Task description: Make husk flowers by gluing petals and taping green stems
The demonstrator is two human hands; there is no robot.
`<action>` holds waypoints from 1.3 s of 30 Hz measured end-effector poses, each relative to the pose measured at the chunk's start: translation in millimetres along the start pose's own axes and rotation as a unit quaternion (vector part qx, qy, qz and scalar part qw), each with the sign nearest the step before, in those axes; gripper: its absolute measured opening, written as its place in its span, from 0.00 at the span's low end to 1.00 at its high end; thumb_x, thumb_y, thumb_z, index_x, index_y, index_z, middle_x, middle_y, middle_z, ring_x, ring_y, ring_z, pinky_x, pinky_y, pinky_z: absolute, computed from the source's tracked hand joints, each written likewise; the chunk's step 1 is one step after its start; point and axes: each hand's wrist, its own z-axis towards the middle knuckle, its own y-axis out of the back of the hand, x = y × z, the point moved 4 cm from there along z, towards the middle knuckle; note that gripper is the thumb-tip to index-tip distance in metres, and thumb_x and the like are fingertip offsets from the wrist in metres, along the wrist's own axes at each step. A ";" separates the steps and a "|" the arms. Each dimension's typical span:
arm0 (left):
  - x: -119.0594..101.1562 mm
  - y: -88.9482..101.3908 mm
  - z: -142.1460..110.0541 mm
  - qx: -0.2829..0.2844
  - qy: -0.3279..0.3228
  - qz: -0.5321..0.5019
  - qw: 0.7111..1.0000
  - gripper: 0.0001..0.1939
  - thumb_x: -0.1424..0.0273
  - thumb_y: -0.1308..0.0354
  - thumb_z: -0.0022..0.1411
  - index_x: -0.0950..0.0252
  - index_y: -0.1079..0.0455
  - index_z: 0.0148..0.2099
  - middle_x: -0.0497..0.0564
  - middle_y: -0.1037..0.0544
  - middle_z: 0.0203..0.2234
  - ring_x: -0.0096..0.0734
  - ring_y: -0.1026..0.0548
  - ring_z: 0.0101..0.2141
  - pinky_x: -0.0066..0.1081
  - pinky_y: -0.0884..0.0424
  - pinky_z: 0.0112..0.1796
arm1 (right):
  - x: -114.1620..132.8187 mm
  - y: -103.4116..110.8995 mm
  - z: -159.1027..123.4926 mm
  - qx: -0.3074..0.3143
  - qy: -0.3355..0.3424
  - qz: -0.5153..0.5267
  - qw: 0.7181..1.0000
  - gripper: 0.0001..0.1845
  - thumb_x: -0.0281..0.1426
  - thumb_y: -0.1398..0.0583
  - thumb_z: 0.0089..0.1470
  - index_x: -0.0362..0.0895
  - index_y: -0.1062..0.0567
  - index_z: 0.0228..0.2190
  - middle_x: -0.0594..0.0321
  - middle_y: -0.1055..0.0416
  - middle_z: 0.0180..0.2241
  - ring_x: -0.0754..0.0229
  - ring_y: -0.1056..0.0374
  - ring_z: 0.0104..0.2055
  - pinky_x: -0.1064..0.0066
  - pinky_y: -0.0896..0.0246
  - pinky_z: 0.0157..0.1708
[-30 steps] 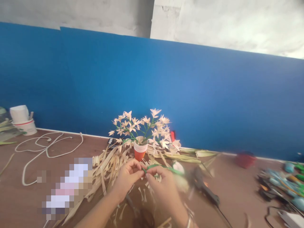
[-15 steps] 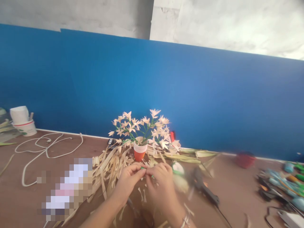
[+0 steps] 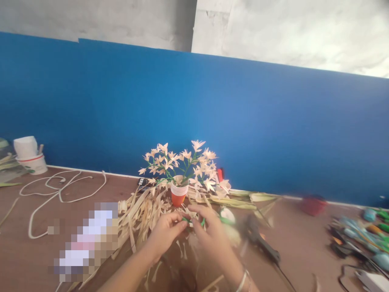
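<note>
My left hand point(image 3: 166, 232) pinches a thin green strip point(image 3: 186, 220) between thumb and fingertips, just in front of the potted flowers. Close beside it, my right hand point(image 3: 212, 233) has its index finger stretched forward, and green shows between that finger and the thumb, so it seems to hold the strip too. Anything finer at the fingertips is too small to make out. Behind both hands stands an orange and white paper cup point(image 3: 179, 194) filled with pale, star-shaped artificial flowers point(image 3: 168, 162) on green stems. A white and green round object point(image 3: 227, 215) lies beside my right hand.
Dried husk strips point(image 3: 133, 219) are heaped left of the cup. A dark glue gun point(image 3: 263, 243) with its cord lies to the right. White cable point(image 3: 39, 211) loops across the left. Coloured bundles and tools point(image 3: 358, 239) lie far right, near a red container point(image 3: 314, 205).
My right hand has turned and its fingertips have parted from my left hand's, with the index finger now extended. More green shows between the hands. My left hand has barely moved.
</note>
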 end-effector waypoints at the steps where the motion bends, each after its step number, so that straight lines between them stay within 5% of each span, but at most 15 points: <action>1: 2.5 -0.3 0.5 0.010 0.001 0.009 1.000 0.14 0.61 0.37 0.45 0.68 0.31 0.25 0.51 0.25 0.29 0.34 0.29 0.32 0.33 0.32 0.34 | -2.0 -2.3 0.2 0.033 -0.019 0.043 0.998 0.19 0.23 0.48 0.48 0.45 0.27 0.41 0.59 0.28 0.43 0.57 0.33 0.46 0.64 0.40 0.46; 4: 11.1 1.3 2.1 0.024 -0.009 0.082 0.996 0.13 0.62 0.39 0.48 0.68 0.33 0.24 0.48 0.29 0.23 0.29 0.32 0.26 0.29 0.36 0.30 | -6.3 -8.4 -0.4 0.112 -0.067 0.108 0.986 0.22 0.21 0.49 0.45 0.45 0.27 0.42 0.60 0.28 0.44 0.58 0.33 0.47 0.66 0.40 0.47; 11: 14.0 -2.7 -1.2 0.066 -0.022 0.191 0.979 0.09 0.67 0.44 0.52 0.69 0.31 0.27 0.46 0.31 0.22 0.26 0.36 0.25 0.26 0.41 0.27 | -10.1 -5.6 1.5 0.172 -0.080 0.049 0.981 0.14 0.26 0.45 0.47 0.45 0.23 0.35 0.62 0.24 0.34 0.59 0.31 0.36 0.69 0.38 0.38; 16: 1.7 -5.2 -3.0 0.046 -0.044 0.186 0.980 0.08 0.69 0.44 0.51 0.68 0.34 0.23 0.45 0.32 0.21 0.25 0.36 0.25 0.25 0.41 0.27 | -19.4 -4.5 5.3 0.138 -0.119 0.115 0.977 0.06 0.29 0.41 0.45 0.41 0.24 0.24 0.64 0.28 0.23 0.64 0.35 0.26 0.75 0.43 0.26; 23: 8.0 -7.1 -7.1 0.058 0.104 0.114 0.986 0.08 0.66 0.42 0.49 0.66 0.35 0.29 0.38 0.36 0.08 0.16 0.48 0.09 0.22 0.56 0.13 | -21.8 -8.7 6.1 0.103 -0.163 0.198 0.961 0.09 0.34 0.39 0.44 0.42 0.29 0.20 0.69 0.35 0.16 0.69 0.41 0.18 0.77 0.48 0.18; 34: 5.8 -4.2 -3.3 0.009 0.071 0.096 0.993 0.08 0.69 0.41 0.45 0.68 0.34 0.28 0.41 0.31 0.12 0.17 0.39 0.12 0.21 0.47 0.15 | -24.5 -13.3 5.6 0.053 -0.191 0.249 0.948 0.13 0.37 0.37 0.40 0.41 0.30 0.18 0.70 0.38 0.14 0.71 0.46 0.15 0.77 0.53 0.15; 39: 6.1 -2.6 -2.9 -0.016 0.066 0.085 0.994 0.09 0.68 0.40 0.44 0.68 0.34 0.27 0.45 0.27 0.17 0.15 0.40 0.11 0.21 0.48 0.13 | -31.7 -16.5 6.3 0.091 -0.207 0.265 0.937 0.17 0.43 0.37 0.41 0.40 0.27 0.22 0.68 0.34 0.16 0.69 0.42 0.16 0.76 0.49 0.16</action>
